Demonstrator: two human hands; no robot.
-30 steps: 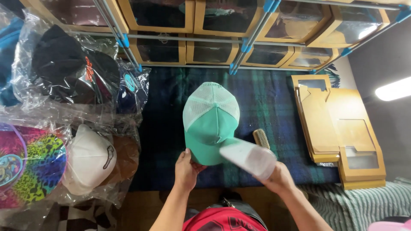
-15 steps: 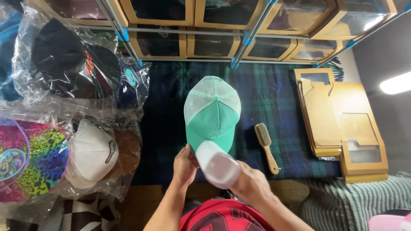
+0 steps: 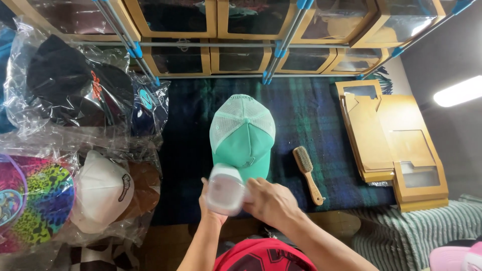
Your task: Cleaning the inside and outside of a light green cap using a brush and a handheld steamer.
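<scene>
1. My right hand [image 3: 271, 201] is curled over the near edge of the green cap [image 3: 243, 138], fingers pressed together around the right side of a pale translucent plastic piece [image 3: 225, 189] that lies over the cap's brim.
2. My left hand [image 3: 211, 211] comes up underneath the same piece. Most of it is hidden behind the plastic, so I cannot tell whether those fingers pinch or merely support.
3. The cap sits straight ahead of both hands on the dark plaid blanket [image 3: 311, 120]. Its long axis runs away from me, mesh back at the far end and brim at my hands. Both hands meet at the brim, the right one reaching slightly further over it.
4. Just right of the cap, apart from it, a wooden brush [image 3: 308, 173] lies with its handle angled toward me and its bristle head farther off.
5. Farther right, flat cardboard boxes with clear windows [image 3: 391, 140] are stacked at the blanket's edge.
6. To the left, well apart from the cap, bagged caps [image 3: 80, 95] crowd together in clear plastic, with a white one [image 3: 100, 190] nearest me.
7. Bare blanket shows on either side of the cap and beyond its mesh end, up to the shelf of boxes [image 3: 241, 55].
</scene>
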